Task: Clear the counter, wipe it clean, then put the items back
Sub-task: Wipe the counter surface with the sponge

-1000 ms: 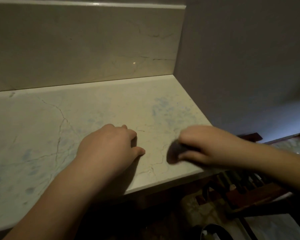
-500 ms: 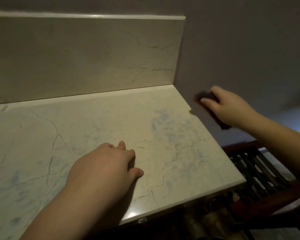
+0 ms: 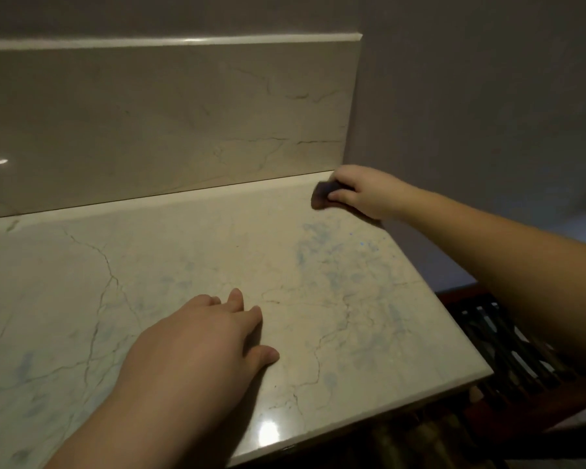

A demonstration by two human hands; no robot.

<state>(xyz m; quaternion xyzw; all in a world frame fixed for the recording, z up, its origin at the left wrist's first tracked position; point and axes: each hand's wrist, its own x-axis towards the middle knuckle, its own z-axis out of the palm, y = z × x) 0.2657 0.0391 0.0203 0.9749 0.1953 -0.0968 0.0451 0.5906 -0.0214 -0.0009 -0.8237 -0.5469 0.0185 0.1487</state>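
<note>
The pale marble counter (image 3: 190, 265) fills the view, veined and smeared with faint blue streaks on its right half. My left hand (image 3: 197, 350) rests flat on it near the front edge, fingers straight. My right hand (image 3: 362, 191) grips a small dark cloth (image 3: 323, 194) at the counter's back right corner, where the counter meets the backsplash and the wall. Most of the cloth is hidden under my fingers.
A marble backsplash (image 3: 170, 123) rises behind the counter. A grey wall (image 3: 471, 113) closes the right side. Below the counter's right edge stands a dark wooden slatted rack (image 3: 508, 346). The counter's front edge runs diagonally at the lower right.
My right hand carried the dark cloth from the front right edge up along the right side to the back corner. My left hand stayed put on the counter.
</note>
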